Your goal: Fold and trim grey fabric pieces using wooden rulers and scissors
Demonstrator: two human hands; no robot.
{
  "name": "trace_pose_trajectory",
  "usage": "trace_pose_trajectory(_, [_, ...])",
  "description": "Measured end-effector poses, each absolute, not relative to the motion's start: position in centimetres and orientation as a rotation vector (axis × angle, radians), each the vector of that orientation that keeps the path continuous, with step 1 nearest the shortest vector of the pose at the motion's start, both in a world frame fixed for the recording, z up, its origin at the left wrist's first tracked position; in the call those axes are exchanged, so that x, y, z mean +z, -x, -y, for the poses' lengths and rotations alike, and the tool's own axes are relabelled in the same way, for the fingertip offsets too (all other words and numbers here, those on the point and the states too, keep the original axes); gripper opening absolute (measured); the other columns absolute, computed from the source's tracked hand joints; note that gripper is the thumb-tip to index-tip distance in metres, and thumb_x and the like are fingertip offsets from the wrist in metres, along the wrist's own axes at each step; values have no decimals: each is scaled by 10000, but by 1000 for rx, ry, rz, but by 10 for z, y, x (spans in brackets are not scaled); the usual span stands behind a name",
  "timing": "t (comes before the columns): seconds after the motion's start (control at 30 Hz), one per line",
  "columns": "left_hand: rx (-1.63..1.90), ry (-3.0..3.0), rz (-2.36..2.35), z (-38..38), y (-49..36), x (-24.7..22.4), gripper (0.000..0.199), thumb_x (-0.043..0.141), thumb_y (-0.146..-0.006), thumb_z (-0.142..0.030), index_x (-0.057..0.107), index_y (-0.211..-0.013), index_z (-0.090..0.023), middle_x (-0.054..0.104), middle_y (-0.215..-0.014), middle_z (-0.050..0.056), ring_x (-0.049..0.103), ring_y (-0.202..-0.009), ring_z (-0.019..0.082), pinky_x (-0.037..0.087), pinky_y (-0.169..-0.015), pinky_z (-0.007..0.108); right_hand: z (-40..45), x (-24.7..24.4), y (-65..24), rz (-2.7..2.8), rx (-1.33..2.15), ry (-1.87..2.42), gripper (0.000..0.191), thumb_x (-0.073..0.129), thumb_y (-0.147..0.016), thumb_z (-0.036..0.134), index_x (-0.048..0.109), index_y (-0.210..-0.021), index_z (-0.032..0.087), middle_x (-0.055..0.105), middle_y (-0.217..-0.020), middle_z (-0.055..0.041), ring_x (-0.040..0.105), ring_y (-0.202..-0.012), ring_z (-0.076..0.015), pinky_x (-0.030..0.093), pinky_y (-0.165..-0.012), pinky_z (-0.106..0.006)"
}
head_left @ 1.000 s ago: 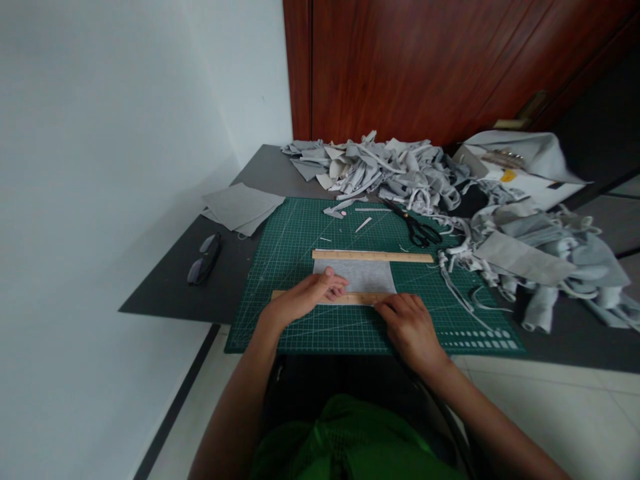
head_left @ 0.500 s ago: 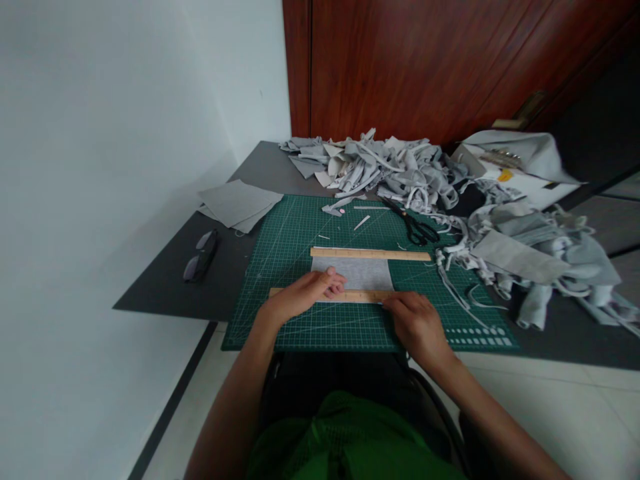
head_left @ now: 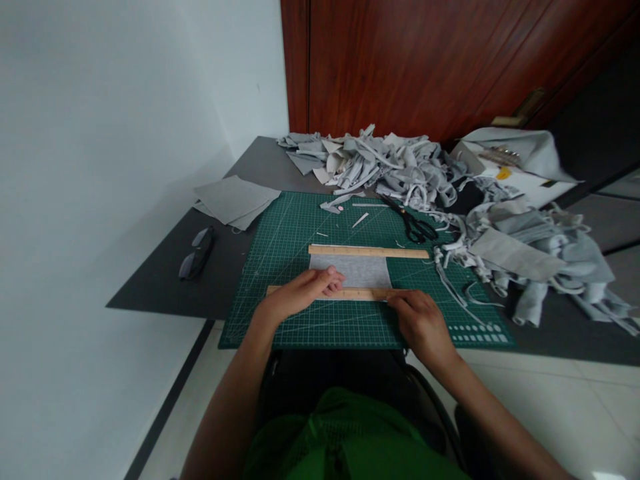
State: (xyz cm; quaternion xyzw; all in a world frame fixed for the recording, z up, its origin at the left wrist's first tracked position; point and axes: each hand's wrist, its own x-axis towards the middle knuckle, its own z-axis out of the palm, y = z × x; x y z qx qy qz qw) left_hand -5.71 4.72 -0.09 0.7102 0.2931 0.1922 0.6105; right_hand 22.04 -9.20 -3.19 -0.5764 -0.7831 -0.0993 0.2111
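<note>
One dark worktop (head_left: 225, 283) carries all items. One green cutting mat (head_left: 290, 220) extends to its near edge; printed marks are a grid and, at the mat's near right corner, two rows of white shapes, with any finer marking too small to read. Two heaps of grey offcuts are present: a far heap (head_left: 370, 163) along the worktop's far edge and a right heap (head_left: 530, 247) toward its right end. One white box (head_left: 525, 181) behind the right heap bears one orange mark, not legible. At least two grey sheets (head_left: 233, 200) overlap at the mat's far left corner. One grey fabric piece (head_left: 357, 270) lies flat mid-mat beneath two wooden rulers: a far ruler (head_left: 370, 251) and a near ruler (head_left: 360, 293), graduations unreadable. The left hand (head_left: 313, 287) rests across the near ruler, fingers curled; whether its grip is closed cannot be told. The right hand (head_left: 425, 327) has its fingertips at that ruler's right end; its grip is hidden and cannot be determined. One pair of black scissors (head_left: 419, 230) lies toward the mat's far right corner. One pair of glasses (head_left: 197, 253) lies near the worktop's left edge. One pink disc (head_left: 341, 208) lies near the mat's far edge.
</note>
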Motion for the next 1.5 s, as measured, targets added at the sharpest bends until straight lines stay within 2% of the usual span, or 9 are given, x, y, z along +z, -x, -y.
trace_pose_trajectory(0.23, [448,-1656,-666,-49,57,-3,737,333,-1020,-746,709,-1200,-138,737,-1116,128,680,-1003,232,527,-988,390,92,-32,-224,2151,-262,1615,310,491,-936,20,736,-1034,183,734,-988,-106,627,-932,-281,494,-821,-410])
trace_pose_trajectory(0.53, [432,-1658,-691,-46,57,2,726,323,-1032,-718,711,-1218,-134,732,-1103,120,675,-1026,243,506,-1018,408,87,-37,-223,2172,-202,1590,326,504,-936,23,741,-1085,190,742,-1045,-104,638,-976,-281,483,-843,-404])
trace_pose_trajectory(0.9, [427,-1666,-691,-47,57,3,744,320,-1027,-728,714,-1205,-123,739,-1092,124,679,-1013,240,516,-998,392,84,-44,-229,2135,-183,1602,233,533,-974,89,721,-1067,191,743,-1042,-110,646,-960,-281,489,-833,-410])
trace_pose_trajectory(1.13, [438,-1677,-695,-45,58,6,703,329,-1040,-702,718,-1199,-139,754,-1086,111,688,-1015,236,520,-992,377,81,-42,-225,2101,-101,1540,194,539,-1006,127,711,-1069,190,751,-1039,-111,664,-961,-273,513,-834,-409])
trace_pose_trajectory(1.27, [422,-1681,-703,-45,58,5,681,326,-1053,-674,711,-1216,-136,752,-1109,110,686,-1035,232,513,-1003,369,85,-40,-224,2088,-188,1599,163,567,-1023,186,719,-1082,187,758,-1029,-112,664,-961,-285,502,-846,-425])
trace_pose_trajectory(1.5, [431,-1688,-693,-44,58,8,636,332,-1064,-642,718,-1193,-153,753,-1094,95,681,-1034,228,510,-1006,370,79,-49,-223,2074,-140,1557,186,540,-1018,165,721,-1053,191,747,-1007,-113,660,-934,-270,513,-842,-415])
